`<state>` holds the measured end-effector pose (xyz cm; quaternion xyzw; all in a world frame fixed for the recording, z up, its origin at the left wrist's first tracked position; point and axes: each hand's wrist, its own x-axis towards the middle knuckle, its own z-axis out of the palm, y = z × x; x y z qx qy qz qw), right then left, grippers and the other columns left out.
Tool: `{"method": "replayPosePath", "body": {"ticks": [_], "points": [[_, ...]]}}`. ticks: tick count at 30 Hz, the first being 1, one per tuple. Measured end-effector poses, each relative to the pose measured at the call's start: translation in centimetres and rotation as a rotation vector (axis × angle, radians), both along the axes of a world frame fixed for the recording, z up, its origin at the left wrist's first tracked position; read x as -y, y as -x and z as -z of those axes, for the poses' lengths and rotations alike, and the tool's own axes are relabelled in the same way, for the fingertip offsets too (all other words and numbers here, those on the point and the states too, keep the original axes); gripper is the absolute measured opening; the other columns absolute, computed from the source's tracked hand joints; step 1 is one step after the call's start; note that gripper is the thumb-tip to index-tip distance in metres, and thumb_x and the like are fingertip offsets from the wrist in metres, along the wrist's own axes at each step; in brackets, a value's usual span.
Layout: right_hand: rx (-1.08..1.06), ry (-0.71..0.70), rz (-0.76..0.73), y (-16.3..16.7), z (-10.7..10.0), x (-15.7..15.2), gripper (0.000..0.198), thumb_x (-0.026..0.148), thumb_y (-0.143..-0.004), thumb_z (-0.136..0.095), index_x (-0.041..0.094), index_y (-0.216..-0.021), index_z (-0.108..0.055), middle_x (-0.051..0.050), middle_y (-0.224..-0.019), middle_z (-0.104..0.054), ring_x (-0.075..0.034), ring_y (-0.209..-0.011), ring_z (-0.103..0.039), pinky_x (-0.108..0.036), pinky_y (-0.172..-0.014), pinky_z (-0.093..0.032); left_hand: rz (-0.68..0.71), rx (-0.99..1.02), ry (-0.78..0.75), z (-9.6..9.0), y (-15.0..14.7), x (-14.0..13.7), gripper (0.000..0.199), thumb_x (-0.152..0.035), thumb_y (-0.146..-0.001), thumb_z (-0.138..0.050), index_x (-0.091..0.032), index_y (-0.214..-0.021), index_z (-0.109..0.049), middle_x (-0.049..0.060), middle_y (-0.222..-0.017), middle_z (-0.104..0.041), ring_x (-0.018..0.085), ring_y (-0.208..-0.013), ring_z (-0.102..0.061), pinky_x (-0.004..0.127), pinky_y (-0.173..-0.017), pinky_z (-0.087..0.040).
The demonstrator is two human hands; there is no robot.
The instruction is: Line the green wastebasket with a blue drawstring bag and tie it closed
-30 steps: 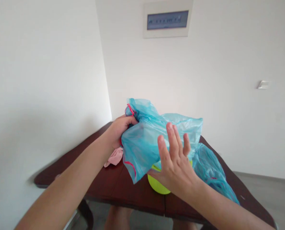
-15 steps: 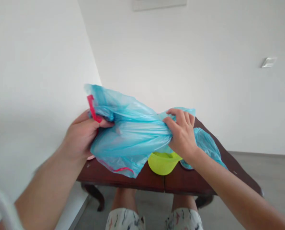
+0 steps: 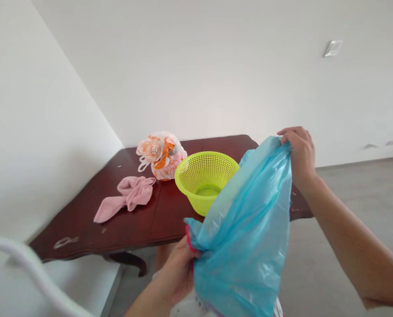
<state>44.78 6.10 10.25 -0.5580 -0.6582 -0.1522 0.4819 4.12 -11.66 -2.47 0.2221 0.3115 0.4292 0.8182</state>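
A translucent blue plastic bag (image 3: pixel 245 233) with a red drawstring hangs between my hands, over the table's front edge. My left hand (image 3: pixel 179 268) grips its mouth by the red string, low in front of me. Higher up on the right, my right hand (image 3: pixel 298 149) is closed around the bag's other end. Just behind the bag stands a yellow-green plastic basket (image 3: pixel 203 174) with perforated sides, partly covered by it. Another piece of blue plastic (image 3: pixel 246 156) shows behind the held bag, mostly hidden.
On the dark red wooden table (image 3: pixel 137 229), a pink cloth (image 3: pixel 130 196) lies crumpled at the left. A white and orange plastic bag (image 3: pixel 163 154), bunched up, sits near the back. A white curved tube (image 3: pixel 34 268) crosses the lower left corner. Walls stand behind and to the left.
Both hands have carried the blue bag to the right, the left hand dropping lower and the right rising. The view has turned, bringing the pink cloth, basket and orange-white bag into sight.
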Motion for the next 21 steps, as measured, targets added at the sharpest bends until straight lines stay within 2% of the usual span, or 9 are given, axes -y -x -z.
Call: {"method": "replayPosePath", "body": {"ticks": [2,5,7,10,13,16,18,21], "points": [[-0.068,0.170,0.058,-3.0,0.7,-1.4,0.009,0.022,-0.097,-0.060,0.027,-0.090,-0.062,-0.009,-0.098,-0.074,-0.028,-0.094,-0.061,-0.040,-0.086,-0.040,0.039,0.010,0.121,3.2,-4.0,0.5,0.039,-0.010,-0.078,-0.097,-0.016,-0.116,-0.088,0.011,-0.106,-0.093,0.025,-0.091,-0.089,0.035,-0.093,-0.072],[-0.200,0.439,0.107,-5.8,2.1,-4.2,0.008,0.017,-0.087,-0.069,0.025,-0.085,-0.071,-0.005,-0.074,-0.063,-0.024,-0.079,-0.052,-0.039,-0.078,-0.031,0.131,0.063,0.231,7.5,-9.4,0.4,0.041,-0.008,-0.084,-0.087,-0.013,-0.125,-0.086,0.010,-0.100,-0.089,0.021,-0.074,-0.082,0.030,-0.074,-0.067],[-0.271,0.541,0.063,-6.6,3.2,-6.4,0.010,0.015,-0.077,-0.073,0.023,-0.073,-0.070,-0.004,-0.065,-0.061,-0.023,-0.075,-0.055,-0.037,-0.075,-0.035,0.198,0.087,0.312,9.8,-12.4,-0.3,0.039,-0.009,-0.091,-0.083,-0.012,-0.130,-0.085,0.012,-0.099,-0.089,0.020,-0.070,-0.081,0.028,-0.068,-0.063],[-0.409,0.646,-0.047,-7.0,4.6,-9.7,0.012,0.018,-0.069,-0.079,0.023,-0.069,-0.068,-0.002,-0.060,-0.063,-0.023,-0.069,-0.061,-0.033,-0.071,-0.046,0.236,0.077,0.487,12.0,-15.3,-2.1,0.016,-0.013,-0.103,-0.074,-0.009,-0.115,-0.084,0.012,-0.089,-0.086,0.019,-0.066,-0.079,0.027,-0.067,-0.059],[-0.577,0.727,-0.197,-7.4,5.6,-12.7,0.021,0.027,-0.070,-0.088,0.023,-0.083,-0.072,-0.005,-0.071,-0.073,-0.027,-0.072,-0.071,-0.039,-0.072,-0.062,0.185,0.082,0.543,12.9,-16.8,-4.2,0.022,-0.017,-0.112,-0.064,-0.010,-0.102,-0.083,0.012,-0.085,-0.083,0.017,-0.069,-0.078,0.028,-0.076,-0.061],[-0.718,0.731,-0.285,-8.2,6.6,-15.3,0.037,0.033,-0.072,-0.095,0.025,-0.102,-0.074,-0.008,-0.088,-0.081,-0.031,-0.083,-0.081,-0.048,-0.081,-0.072,0.123,0.106,0.487,12.8,-17.6,-6.0,0.021,-0.019,-0.110,-0.064,-0.013,-0.107,-0.084,0.014,-0.100,-0.089,0.022,-0.088,-0.083,0.035,-0.091,-0.064],[-0.779,0.701,-0.277,-8.6,7.7,-16.8,0.050,0.034,-0.073,-0.097,0.026,-0.115,-0.072,-0.008,-0.096,-0.083,-0.032,-0.091,-0.083,-0.051,-0.088,-0.074,0.129,0.115,0.453,12.4,-18.1,-7.1,0.023,-0.023,-0.109,-0.065,-0.013,-0.111,-0.085,0.016,-0.105,-0.090,0.026,-0.096,-0.084,0.041,-0.099,-0.063],[-0.805,0.662,-0.201,-8.9,10.2,-18.3,0.068,0.027,-0.070,-0.100,0.027,-0.130,-0.067,-0.011,-0.114,-0.084,-0.033,-0.106,-0.082,-0.051,-0.095,-0.074,0.206,0.124,0.431,12.0,-19.0,-8.3,0.039,-0.037,-0.115,-0.057,-0.011,-0.118,-0.085,0.018,-0.104,-0.088,0.028,-0.095,-0.081,0.048,-0.103,-0.064]]}}
